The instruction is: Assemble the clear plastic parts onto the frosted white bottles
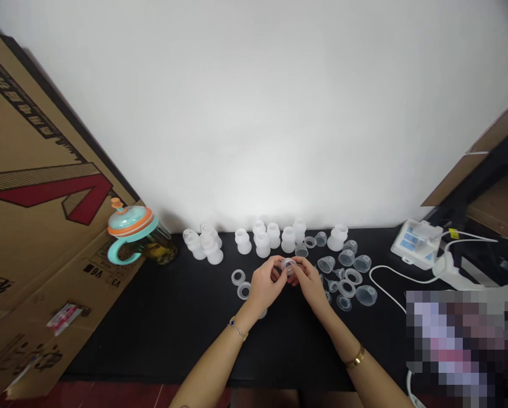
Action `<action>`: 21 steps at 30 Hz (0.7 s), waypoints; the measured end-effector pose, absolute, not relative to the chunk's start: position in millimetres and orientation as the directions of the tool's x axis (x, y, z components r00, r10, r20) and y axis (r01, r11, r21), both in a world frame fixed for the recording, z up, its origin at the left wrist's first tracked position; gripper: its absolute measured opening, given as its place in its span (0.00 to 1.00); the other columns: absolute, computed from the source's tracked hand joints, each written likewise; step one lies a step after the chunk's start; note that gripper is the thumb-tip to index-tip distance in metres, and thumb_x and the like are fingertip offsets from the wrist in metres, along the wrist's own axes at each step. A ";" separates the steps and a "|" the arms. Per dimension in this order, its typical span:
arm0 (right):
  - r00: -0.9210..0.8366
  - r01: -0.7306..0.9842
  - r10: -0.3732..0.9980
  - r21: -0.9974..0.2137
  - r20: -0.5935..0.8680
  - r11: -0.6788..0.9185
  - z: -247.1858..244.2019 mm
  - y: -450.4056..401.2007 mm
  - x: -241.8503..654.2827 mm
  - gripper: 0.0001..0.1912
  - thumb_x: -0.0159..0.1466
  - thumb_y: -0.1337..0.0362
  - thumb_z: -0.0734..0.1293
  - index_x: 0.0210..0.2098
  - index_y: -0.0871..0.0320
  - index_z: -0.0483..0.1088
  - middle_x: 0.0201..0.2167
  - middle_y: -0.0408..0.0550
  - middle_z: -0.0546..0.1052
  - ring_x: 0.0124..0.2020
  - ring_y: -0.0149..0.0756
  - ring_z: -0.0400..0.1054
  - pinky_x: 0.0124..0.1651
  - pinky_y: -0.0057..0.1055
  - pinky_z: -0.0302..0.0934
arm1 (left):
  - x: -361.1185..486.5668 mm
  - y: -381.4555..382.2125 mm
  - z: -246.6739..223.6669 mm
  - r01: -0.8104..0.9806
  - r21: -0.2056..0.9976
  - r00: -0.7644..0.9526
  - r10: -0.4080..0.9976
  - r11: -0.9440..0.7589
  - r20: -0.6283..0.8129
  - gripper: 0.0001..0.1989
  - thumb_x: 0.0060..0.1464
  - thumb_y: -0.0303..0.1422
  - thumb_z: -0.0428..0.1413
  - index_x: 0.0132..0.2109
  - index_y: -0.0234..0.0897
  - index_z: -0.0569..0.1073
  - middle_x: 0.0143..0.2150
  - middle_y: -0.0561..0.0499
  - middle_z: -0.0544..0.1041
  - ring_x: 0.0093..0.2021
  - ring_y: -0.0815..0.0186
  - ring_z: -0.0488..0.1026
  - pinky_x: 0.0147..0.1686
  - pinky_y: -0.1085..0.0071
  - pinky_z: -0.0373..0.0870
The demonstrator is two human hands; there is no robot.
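Both hands meet over the black table, pinching one translucent ring between their fingertips. My left hand grips its left side, and my right hand closes on its right side. Whether a nipple sits inside the ring is too small to tell. Left of my left hand lie loose rings. Beside my right hand are more rings, clear domed caps and small clear nipples. White bottles without tops stand behind the hands. Several bottles with clear tops are grouped further left.
A teal and orange lidded jug stands at the left by a large cardboard box. On the right are a clear plastic case, a white cable and a blurred-out patch. A white wall rises behind the table.
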State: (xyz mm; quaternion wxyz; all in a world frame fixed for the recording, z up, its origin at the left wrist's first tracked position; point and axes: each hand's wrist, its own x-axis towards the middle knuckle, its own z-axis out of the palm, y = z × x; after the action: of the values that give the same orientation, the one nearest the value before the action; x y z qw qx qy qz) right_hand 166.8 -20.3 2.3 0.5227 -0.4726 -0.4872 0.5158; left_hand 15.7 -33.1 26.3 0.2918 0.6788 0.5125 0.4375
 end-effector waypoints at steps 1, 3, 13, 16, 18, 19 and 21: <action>-0.010 -0.088 1.000 -0.996 0.018 0.017 2.6 -20.1 166.7 0.21 0.60 0.46 0.70 0.40 0.57 0.72 0.25 0.45 0.77 0.23 0.36 0.71 0.25 0.29 0.61 | 15.8 -33.1 26.3 0.441 0.844 0.093 0.951 -0.305 0.295 0.10 0.61 0.36 0.55 0.48 0.40 0.75 0.37 0.54 0.80 0.28 0.71 0.74 0.30 0.74 0.70; -0.011 -0.102 1.000 -0.995 0.008 0.007 3.5 -19.6 166.6 0.22 0.59 0.45 0.71 0.40 0.57 0.72 0.25 0.45 0.78 0.23 0.36 0.71 0.25 0.29 0.62 | 16.0 -33.0 26.3 0.443 0.842 0.099 0.950 -0.308 0.296 0.11 0.61 0.36 0.55 0.48 0.40 0.75 0.37 0.53 0.80 0.28 0.71 0.74 0.30 0.74 0.70; 0.021 -0.089 1.000 -0.996 -0.006 -0.004 6.6 -18.5 168.2 0.25 0.56 0.42 0.72 0.38 0.58 0.75 0.29 0.48 0.79 0.27 0.38 0.72 0.26 0.30 0.63 | 15.8 -33.1 26.1 0.468 0.826 0.100 0.947 -0.316 0.305 0.11 0.61 0.37 0.55 0.49 0.41 0.75 0.38 0.53 0.80 0.28 0.71 0.74 0.31 0.74 0.70; 0.019 -0.092 1.000 -0.996 -0.003 -0.001 8.1 -18.7 169.0 0.25 0.56 0.43 0.73 0.38 0.59 0.76 0.29 0.49 0.79 0.27 0.37 0.71 0.25 0.29 0.63 | 15.7 -33.1 26.0 0.469 0.823 0.100 0.945 -0.320 0.310 0.11 0.61 0.36 0.55 0.49 0.41 0.76 0.38 0.54 0.80 0.28 0.71 0.74 0.30 0.74 0.70; 0.016 -0.106 1.000 -0.994 -0.001 0.000 8.9 -18.9 169.3 0.24 0.55 0.45 0.74 0.38 0.59 0.77 0.29 0.49 0.79 0.27 0.36 0.71 0.25 0.29 0.63 | 15.6 -33.4 26.4 0.471 0.821 0.104 0.944 -0.323 0.312 0.11 0.61 0.35 0.55 0.49 0.41 0.76 0.38 0.54 0.80 0.27 0.71 0.73 0.30 0.75 0.70; 0.015 -0.112 1.000 -0.994 -0.001 0.001 9.0 -18.8 169.4 0.24 0.55 0.45 0.74 0.39 0.59 0.77 0.29 0.49 0.79 0.27 0.36 0.71 0.25 0.28 0.62 | 15.6 -33.6 26.7 0.476 0.817 0.107 0.943 -0.326 0.314 0.11 0.61 0.35 0.55 0.49 0.41 0.75 0.38 0.54 0.79 0.27 0.71 0.73 0.30 0.75 0.70; 0.017 -0.117 1.000 -0.993 -0.001 0.001 8.7 -18.5 169.5 0.24 0.55 0.46 0.74 0.38 0.60 0.77 0.29 0.49 0.79 0.26 0.35 0.70 0.25 0.28 0.62 | 15.4 -33.9 27.1 0.488 0.807 0.112 0.940 -0.333 0.321 0.11 0.61 0.35 0.55 0.49 0.41 0.75 0.38 0.54 0.79 0.28 0.71 0.73 0.31 0.74 0.69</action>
State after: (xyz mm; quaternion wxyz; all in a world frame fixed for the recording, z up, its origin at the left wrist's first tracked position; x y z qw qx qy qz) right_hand 169.5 -18.5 8.7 0.5327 -0.4740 -0.4656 0.5241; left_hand 15.4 -33.9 27.1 0.2659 0.6968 0.5124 0.4257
